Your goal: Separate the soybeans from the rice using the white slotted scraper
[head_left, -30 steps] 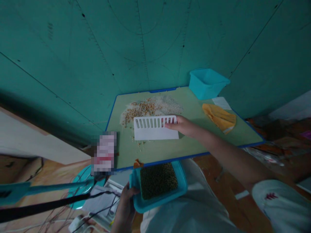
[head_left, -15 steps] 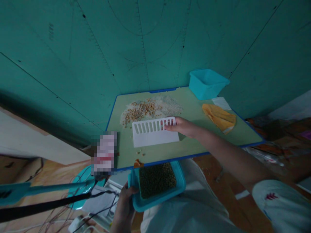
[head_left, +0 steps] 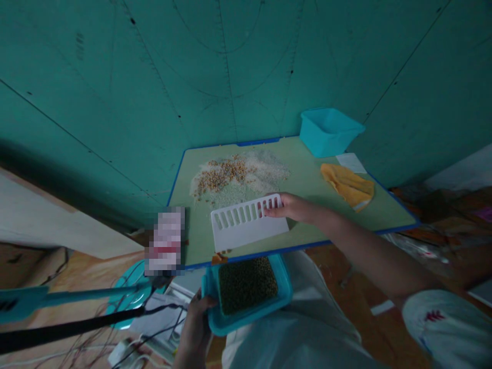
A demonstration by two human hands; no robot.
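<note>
Clock face laid over the pale green, blue-edged tabletop (head_left: 384, 210), 12 at the wall. 1 white, flat, rectangular plastic scraper (head_left: 249, 236) at 7: plain lower band, 1 row of upright slots along the top, some covered by fingers, left end angled nearer the person. Right hand (head_left: 295, 207) pinches its right end, thumb in front, fingers curled behind. Left hand (head_left: 198, 315) grips 1 blue rectangular plastic tub (head_left: 284, 287) below the near edge at 6, thumb over the rim, other fingers hidden; dark green granules (head_left: 246, 284) inside. At 10, 1 spread of round tan beans (head_left: 230, 169) and white grains (head_left: 269, 166), too many to count. 1 turquoise plastic bin (head_left: 326, 146) at 1; 1 orange cloth (head_left: 349, 187) at 3.
</note>
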